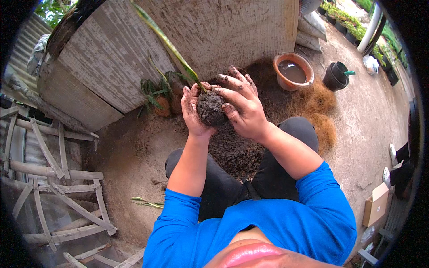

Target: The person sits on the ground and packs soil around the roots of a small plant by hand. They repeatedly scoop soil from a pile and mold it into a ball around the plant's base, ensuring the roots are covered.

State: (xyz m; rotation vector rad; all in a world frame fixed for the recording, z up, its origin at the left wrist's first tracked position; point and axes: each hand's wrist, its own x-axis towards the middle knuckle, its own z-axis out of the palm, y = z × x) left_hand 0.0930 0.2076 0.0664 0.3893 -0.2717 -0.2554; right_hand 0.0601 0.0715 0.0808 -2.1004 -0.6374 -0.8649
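Note:
A ball of dark, wet soil [211,109] is cupped in my left hand [194,114], whose fingers curl around its left and far sides. A long green leaf with yellow edges [171,43], like a snake plant's, rises from the top of the ball and leans to the upper left. My right hand [243,104] lies against the ball's right side with its fingers spread; mud coats both hands. Below them, between my knees, is a heap of dark soil [234,147].
Right of the soil stand a clay-coloured basin of murky water [292,72], brown fibre [318,100] and black pots [335,77]. Fern-like plants [159,97] lean at the panel wall [218,33]. A wooden frame [57,172] is left; a cardboard box [376,206] and another person's shoes [387,176] are right.

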